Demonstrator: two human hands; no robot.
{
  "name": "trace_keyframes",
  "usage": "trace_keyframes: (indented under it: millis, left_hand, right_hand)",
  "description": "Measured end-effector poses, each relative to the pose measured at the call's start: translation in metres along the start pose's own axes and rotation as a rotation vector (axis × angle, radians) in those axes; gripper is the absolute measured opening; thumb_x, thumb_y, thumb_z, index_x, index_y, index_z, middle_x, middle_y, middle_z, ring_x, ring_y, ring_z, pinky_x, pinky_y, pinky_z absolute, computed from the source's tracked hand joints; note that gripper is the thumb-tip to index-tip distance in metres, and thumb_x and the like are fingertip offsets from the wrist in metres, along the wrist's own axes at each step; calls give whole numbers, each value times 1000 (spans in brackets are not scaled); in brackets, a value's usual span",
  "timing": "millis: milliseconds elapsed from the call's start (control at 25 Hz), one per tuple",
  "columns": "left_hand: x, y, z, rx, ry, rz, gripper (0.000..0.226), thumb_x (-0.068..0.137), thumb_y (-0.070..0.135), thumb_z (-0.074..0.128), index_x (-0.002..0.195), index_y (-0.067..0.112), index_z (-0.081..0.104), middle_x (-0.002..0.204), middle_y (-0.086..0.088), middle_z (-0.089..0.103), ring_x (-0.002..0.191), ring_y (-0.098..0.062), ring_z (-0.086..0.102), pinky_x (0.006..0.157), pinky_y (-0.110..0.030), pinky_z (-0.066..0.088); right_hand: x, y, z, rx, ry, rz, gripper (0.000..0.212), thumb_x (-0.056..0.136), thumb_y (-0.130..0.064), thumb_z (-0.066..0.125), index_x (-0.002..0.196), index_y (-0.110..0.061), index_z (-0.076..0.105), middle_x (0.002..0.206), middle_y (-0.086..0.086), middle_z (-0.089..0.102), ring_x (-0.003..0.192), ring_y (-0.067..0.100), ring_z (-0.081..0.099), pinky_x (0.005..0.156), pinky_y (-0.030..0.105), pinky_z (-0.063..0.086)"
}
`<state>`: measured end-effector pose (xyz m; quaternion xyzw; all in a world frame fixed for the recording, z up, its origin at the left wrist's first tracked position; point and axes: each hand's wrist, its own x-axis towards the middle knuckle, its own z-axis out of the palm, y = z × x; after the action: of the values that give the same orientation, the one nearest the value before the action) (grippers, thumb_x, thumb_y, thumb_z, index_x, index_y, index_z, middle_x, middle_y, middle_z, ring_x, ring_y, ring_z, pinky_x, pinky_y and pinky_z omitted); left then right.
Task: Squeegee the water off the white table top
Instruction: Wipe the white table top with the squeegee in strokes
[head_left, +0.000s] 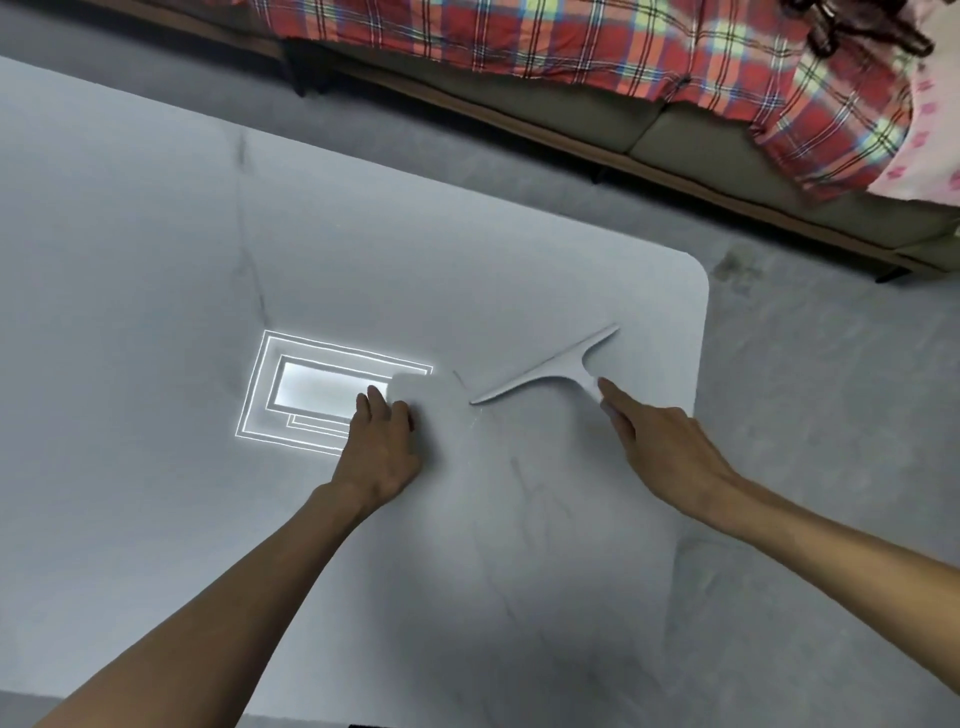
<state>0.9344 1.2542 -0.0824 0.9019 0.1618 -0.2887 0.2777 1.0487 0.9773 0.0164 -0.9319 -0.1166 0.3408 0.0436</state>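
**Squeegee on table top, blade down — risk check**

Obs, L to R:
- White table top (156, 249): glossy, fills most of view. Bright rectangular reflection of a ceiling light (311, 389) L of centre. Water itself hard to make out; faint streaks only near centre, can't tell wet vs. dry areas.
- Left hand (382, 447): knuckles up, fingers curled under, resting on the surface at the reflection's R edge. Holds nothing visible; whether anything is tucked beneath, can't tell.
- Squeegee (545, 371): white, T-shaped, lying on the top btwn the two hands, toward the rounded R corner. Long blade runs diagonally, lower-L to upper-R; short handle points toward the person.
- Right hand (660, 441): fingers on the handle end, index extended along it. Grip looks light, fingertip-level, not a full wrap.
- Beyond table: grey floor (831, 415), sofa w/ plaid blanket (571, 47) at top.

Risks (judgement):
1. Light grip → blade may chatter or tilt, leaving streaks. Cause: uneven pressure along the blade.
2. Blade near R edge → a stroke that way would push water onto the floor.
3. White tool on white top, low contrast → missed strips, esp. under glare.
4. Left hand in stroke path → smears.
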Motion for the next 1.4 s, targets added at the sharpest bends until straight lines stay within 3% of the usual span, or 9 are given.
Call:
trace_keyframes:
  millis: [160,320,400,480,720,880,1040,1280,1400]
  left_hand:
    - [7,20,7,-38,-84,-19,44,78,4,48,121,1,44,147,-37,19,139,-48,15,111,-46,28]
    - [16,24,8,-44,-126,-79,42,82,12,51,122,3,43,151,-40,10,144,-50,6,111,-45,31]
    - [21,24,8,-46,-134,-91,42,84,15,53,123,4,43,151,-41,8,144,-51,3,109,-44,32]
    - [24,25,11,-43,-142,-112,43,84,15,51,123,3,42,150,-44,5,144,-53,-1,111,-45,27]
    - [29,25,16,-22,-154,-138,43,84,22,50,122,3,41,145,-43,18,141,-56,4,112,-47,20]
    - [29,28,12,-49,-161,-152,43,84,28,56,120,7,42,147,-45,8,142,-55,3,110,-47,29]
    - [31,32,7,-72,-166,-177,38,79,21,51,114,10,45,144,-47,15,138,-57,13,106,-46,34]
    - [32,32,11,-79,-173,-202,39,76,16,46,114,7,42,139,-50,20,140,-56,8,108,-44,23]
    - [30,34,11,-92,-173,-207,39,73,22,42,109,7,43,131,-46,30,132,-52,20,104,-43,25]
  right_hand:
    - [42,2,-41,54,226,-69,40,104,-34,32,141,-24,43,118,19,66,100,40,63,83,38,49]
    - [120,-26,-82,264,197,120,13,101,-23,29,106,-25,41,99,20,58,78,34,55,49,30,42]
    - [122,-31,-73,268,157,182,27,101,-19,28,125,-22,41,106,23,58,79,38,59,49,37,49]
    - [92,-28,-47,143,113,143,48,101,-17,28,149,-22,23,115,27,57,93,43,60,71,47,54]
    - [-1,-4,-15,114,-100,155,50,104,-30,25,154,-30,16,134,14,55,110,34,57,90,32,45]
    - [58,13,-69,144,169,162,36,103,-22,27,133,-10,43,99,20,55,82,27,51,79,41,48]
    - [111,15,-91,178,202,245,7,99,-9,28,105,-13,32,103,17,49,86,22,48,59,25,48]
    - [30,9,-20,317,-71,343,49,101,-21,28,148,-33,21,123,25,55,80,33,63,43,26,45]
    - [-11,9,-20,280,-169,345,44,102,-28,29,146,-31,28,109,16,60,62,26,59,39,21,42]
